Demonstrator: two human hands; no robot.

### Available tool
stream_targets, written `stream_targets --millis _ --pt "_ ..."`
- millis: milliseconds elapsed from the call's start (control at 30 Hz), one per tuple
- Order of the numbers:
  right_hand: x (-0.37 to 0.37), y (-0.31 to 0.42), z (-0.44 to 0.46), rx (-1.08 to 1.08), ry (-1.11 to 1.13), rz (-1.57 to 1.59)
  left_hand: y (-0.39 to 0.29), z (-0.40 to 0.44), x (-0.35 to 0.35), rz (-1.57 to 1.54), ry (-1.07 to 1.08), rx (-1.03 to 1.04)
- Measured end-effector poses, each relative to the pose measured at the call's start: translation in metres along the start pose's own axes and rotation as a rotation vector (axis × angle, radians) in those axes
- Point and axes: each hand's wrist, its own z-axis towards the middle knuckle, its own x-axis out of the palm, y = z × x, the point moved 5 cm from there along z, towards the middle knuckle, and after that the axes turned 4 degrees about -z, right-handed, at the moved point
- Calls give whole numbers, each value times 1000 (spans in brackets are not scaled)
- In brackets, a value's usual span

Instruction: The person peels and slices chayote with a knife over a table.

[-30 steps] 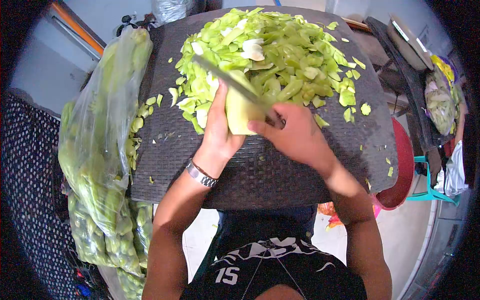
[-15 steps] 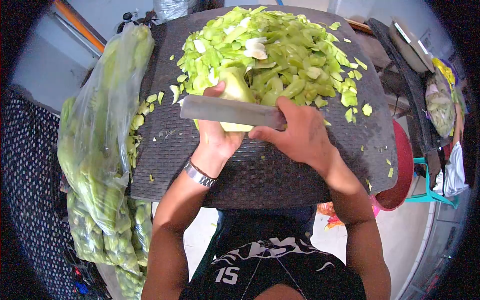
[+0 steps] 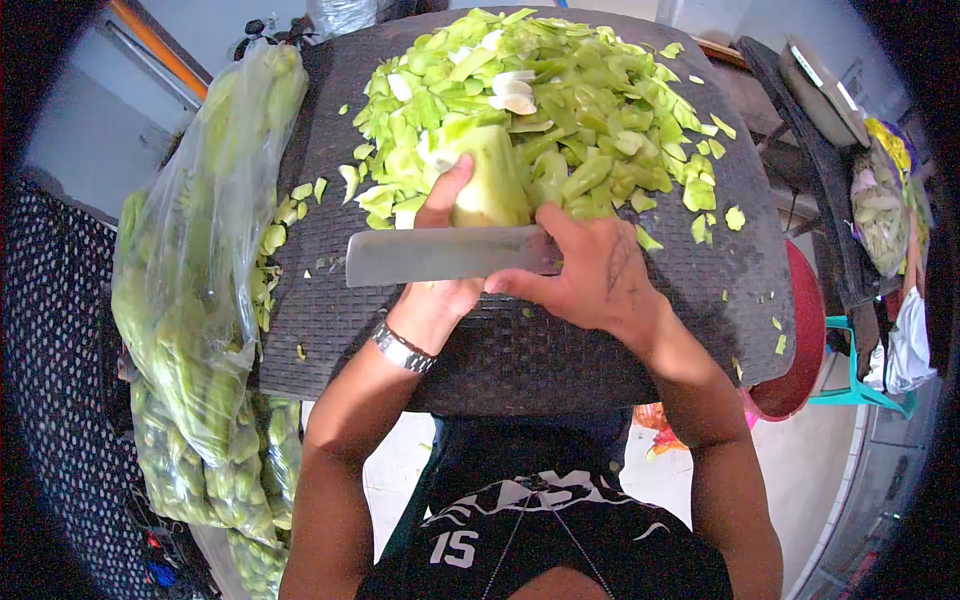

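My left hand (image 3: 440, 290) is wrapped round a pale green vegetable (image 3: 487, 180), its thumb on the near left side and much of the palm hidden behind the blade. In my right hand (image 3: 592, 262) is a wide-bladed knife (image 3: 440, 256), its handle covered by my fingers. The blade lies level, pointing left, just below the vegetable and across the front of my left hand. Whether it touches the vegetable I cannot tell. Beyond both hands a large heap of green slices (image 3: 590, 120) is spread on the dark woven-pattern table (image 3: 520, 370).
Clear plastic bags of long green vegetables (image 3: 205, 270) stand along the table's left side. Loose slices lie near the left edge. To the right are a red tub (image 3: 795, 350), a teal stool (image 3: 855, 385) and a bagged bundle (image 3: 880, 215) on a dark surface.
The knife has swung from a slanted position over the vegetable to level, and has come down toward me. The vegetable now stands above the blade. Both hands keep their hold.
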Motion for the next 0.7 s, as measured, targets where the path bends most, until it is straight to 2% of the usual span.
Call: stream_targets --millis 133,300,533,600,700 --pt "-13 -10 6 68 -62 -48 -2 9 -11 28 -76 -11" --pt "-14 -30 10 93 -37 -95 0 12 -12 8 -113 -31" --pt "-20 -33 10 60 -76 -74 -1 10 -10 -38 -48 -46" --pt "-28 -58 15 144 -79 -121 -3 9 -10 -68 40 -91" --pt "-30 -69 16 231 -50 -125 -4 9 -6 -72 -44 -123"
